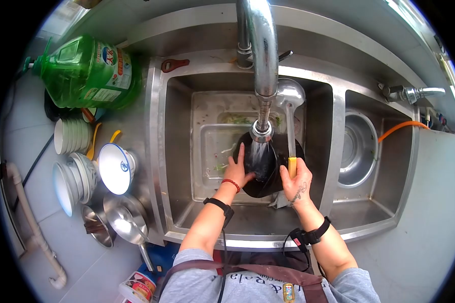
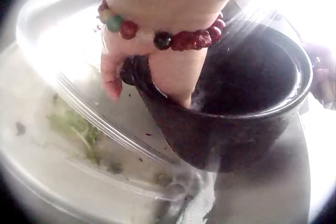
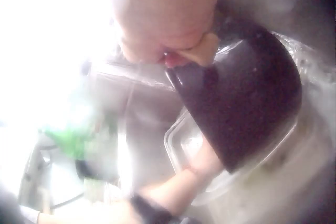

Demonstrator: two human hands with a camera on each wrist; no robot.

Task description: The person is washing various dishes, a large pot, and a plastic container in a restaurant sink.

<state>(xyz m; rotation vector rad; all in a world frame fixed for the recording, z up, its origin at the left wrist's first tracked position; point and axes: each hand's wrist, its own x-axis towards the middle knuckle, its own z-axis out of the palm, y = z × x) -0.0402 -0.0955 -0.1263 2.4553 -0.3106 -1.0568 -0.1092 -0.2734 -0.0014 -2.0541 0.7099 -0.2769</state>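
Note:
A dark pot is tilted in the left sink basin, under water running from the faucet. My left hand grips its rim; the left wrist view shows the thumb inside the dark pot's wall and other fingers outside by a small side handle. My right hand holds a metal ladle by its yellow handle, beside the pot's right side. The ladle's bowl points away toward the back of the basin. In the right wrist view, the pot's outer wall lies just below the right hand.
A clear tray with green scraps lies under the pot. A metal basin sits in the right sink. Left of the sinks stand bowls, a steel pan and a green jug. A red-handled peeler lies on the rim.

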